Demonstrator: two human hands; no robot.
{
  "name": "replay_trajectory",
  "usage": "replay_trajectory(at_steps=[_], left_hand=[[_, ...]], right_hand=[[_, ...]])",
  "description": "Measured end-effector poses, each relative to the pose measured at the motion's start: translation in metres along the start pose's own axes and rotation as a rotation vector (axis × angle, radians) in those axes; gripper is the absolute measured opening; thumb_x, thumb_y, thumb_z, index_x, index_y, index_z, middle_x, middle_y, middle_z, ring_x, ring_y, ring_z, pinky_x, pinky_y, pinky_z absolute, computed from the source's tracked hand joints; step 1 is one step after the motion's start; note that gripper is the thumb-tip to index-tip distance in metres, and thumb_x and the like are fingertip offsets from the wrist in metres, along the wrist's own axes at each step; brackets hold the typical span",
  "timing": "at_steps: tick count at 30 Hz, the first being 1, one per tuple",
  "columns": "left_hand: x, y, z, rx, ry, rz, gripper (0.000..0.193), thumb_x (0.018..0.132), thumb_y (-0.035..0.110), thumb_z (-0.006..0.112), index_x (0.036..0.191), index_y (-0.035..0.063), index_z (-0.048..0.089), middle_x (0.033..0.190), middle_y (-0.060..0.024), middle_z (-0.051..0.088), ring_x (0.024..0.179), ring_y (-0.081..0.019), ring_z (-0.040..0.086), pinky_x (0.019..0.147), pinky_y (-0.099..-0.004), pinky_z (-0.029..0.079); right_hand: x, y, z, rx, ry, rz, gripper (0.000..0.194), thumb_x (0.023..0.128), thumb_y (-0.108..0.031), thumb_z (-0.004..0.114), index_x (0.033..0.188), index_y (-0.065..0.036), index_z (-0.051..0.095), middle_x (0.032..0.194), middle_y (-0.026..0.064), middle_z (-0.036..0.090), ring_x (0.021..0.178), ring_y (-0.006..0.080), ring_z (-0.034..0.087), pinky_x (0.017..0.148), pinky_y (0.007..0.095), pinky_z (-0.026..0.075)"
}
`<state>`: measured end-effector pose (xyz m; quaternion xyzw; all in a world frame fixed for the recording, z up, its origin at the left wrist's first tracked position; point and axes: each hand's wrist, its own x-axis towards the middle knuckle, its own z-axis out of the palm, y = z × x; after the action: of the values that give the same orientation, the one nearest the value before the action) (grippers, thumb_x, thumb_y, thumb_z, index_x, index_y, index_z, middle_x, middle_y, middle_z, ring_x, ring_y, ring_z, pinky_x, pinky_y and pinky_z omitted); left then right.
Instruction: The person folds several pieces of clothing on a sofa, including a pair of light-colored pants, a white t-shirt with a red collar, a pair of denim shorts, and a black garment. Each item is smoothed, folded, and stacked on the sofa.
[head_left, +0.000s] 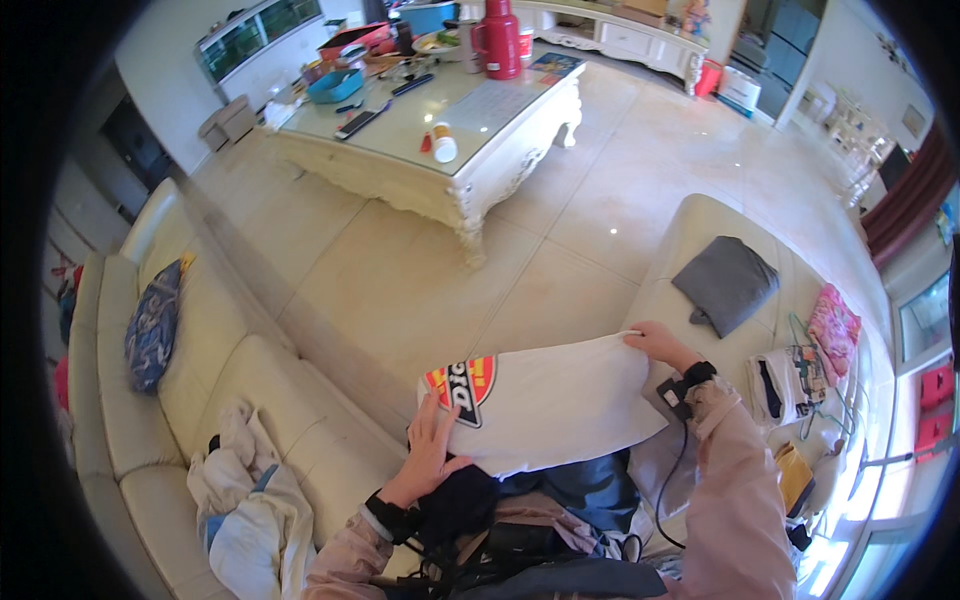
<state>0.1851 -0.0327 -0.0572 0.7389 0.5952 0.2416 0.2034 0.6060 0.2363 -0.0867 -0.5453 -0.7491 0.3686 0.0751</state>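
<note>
A folded white garment (566, 409) with a Dickies logo in red, yellow and black stretches across my lap. My right hand (664, 346) pinches its far right corner between thumb and fingers. On the logo end, my left hand (429, 446) lies with extended fingers against the cloth. Whether any fabric is tucked under that palm is hidden. Dark trousers (577, 487) show below the garment's lower edge.
Beyond my right hand, a folded grey garment (727, 283) lies on the cream sofa section (660, 285), near folded clothes (786, 386) and green hangers (847, 409). Crumpled white clothing (255, 510) rests on the left sofa. Ahead stands a glass-topped coffee table (409, 169) bearing a red thermos (499, 45).
</note>
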Motion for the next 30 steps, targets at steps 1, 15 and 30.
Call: replay_trajectory(at_steps=[1,15,30], left_hand=[[-0.006,-0.010,0.005,-0.105,0.085,-0.044,0.085,0.084,0.048,0.067,0.150,0.0100,0.029,0.154,-0.0275,0.020,0.142,-0.0437,0.022,0.113,-0.0550,0.020],[-0.076,-0.031,0.003,-1.144,0.063,-0.877,0.054,0.099,0.028,0.056,0.145,0.0178,0.029,0.109,-0.0090,0.055,0.096,-0.0200,0.060,0.075,-0.0262,0.047],[-0.085,-0.007,-0.029,-0.005,-0.016,0.103,0.072,0.074,-0.008,0.058,0.140,0.0198,0.050,0.151,-0.0166,0.037,0.130,-0.0354,0.045,0.104,-0.0439,0.039]], right_hand=[[-0.001,-0.003,0.001,-0.035,-0.016,0.022,0.038,0.083,-0.030,0.063,0.106,0.000,0.067,0.097,0.0190,0.068,0.094,0.0361,0.063,0.081,0.0437,0.049],[-0.106,-0.224,0.095,-0.054,-0.297,-1.069,0.047,0.072,-0.008,0.073,0.116,-0.003,0.054,0.123,0.0154,0.052,0.112,0.0354,0.048,0.097,0.0453,0.041],[-0.114,-0.251,0.132,-0.379,-0.514,-1.164,0.064,0.070,-0.016,0.076,0.129,-0.010,0.053,0.140,0.0113,0.043,0.122,0.0320,0.041,0.100,0.0443,0.036]])
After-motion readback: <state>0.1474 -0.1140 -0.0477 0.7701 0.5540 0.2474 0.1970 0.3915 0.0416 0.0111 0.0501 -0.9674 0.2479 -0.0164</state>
